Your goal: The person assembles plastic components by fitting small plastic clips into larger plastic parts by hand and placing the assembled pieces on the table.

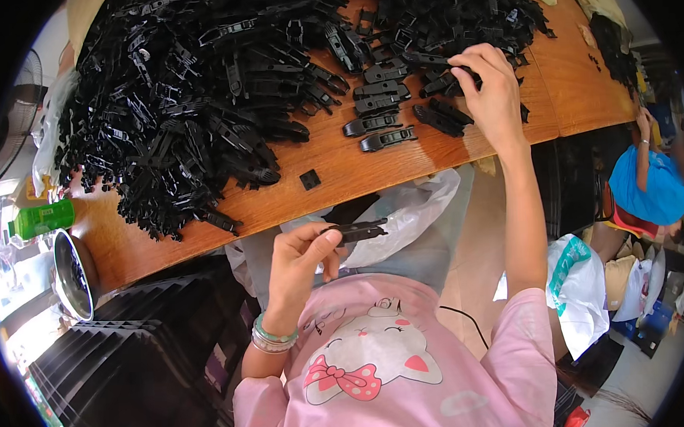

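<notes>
My left hand (298,265) is closed just off the table's front edge, above my lap. Between its thumb and fingers is a long, narrow black plastic clip-like part (367,230), its free end toward the right. Over the table, my right hand (495,88) pinches a small dark plastic piece (469,73), partly hidden by the fingers. Beneath and left of that hand lie loose black parts (443,117). Several similar parts (383,97) lie roughly side by side in a short column, nearer the table's middle.
A large heap of black parts (168,84) covers the left of the wooden table (280,205); a smaller heap (455,14) lies behind. A black square (310,180) sits near the edge. Left are a green bottle (44,219), metal bowl (90,282) and black crates (135,360). Another person (646,185) is right.
</notes>
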Demonstrator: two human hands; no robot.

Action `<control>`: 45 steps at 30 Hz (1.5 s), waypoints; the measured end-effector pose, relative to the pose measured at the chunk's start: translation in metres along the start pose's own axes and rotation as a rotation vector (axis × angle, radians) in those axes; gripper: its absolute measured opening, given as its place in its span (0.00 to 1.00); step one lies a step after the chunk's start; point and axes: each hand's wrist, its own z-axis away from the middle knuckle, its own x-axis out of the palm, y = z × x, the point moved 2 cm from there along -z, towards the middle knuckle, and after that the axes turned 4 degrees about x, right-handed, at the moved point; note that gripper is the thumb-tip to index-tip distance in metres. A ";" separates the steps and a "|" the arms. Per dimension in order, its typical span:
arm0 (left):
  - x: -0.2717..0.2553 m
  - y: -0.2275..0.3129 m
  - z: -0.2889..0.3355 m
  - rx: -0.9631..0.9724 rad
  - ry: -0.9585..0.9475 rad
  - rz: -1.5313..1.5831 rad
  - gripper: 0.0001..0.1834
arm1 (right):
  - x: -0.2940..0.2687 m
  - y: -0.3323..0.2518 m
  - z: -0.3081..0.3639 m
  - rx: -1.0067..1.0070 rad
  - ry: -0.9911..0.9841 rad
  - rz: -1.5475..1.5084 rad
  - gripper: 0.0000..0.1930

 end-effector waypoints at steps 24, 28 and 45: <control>0.006 -0.022 0.001 -0.049 -0.003 -0.083 0.14 | -0.043 0.044 0.084 0.108 -0.104 0.221 0.17; 0.003 -0.022 0.003 -0.046 0.015 -0.095 0.14 | -0.041 0.037 0.085 0.018 -0.039 0.222 0.16; 0.032 0.003 0.001 -0.153 0.033 0.230 0.18 | -0.005 -0.113 0.126 0.325 -0.092 -1.069 0.21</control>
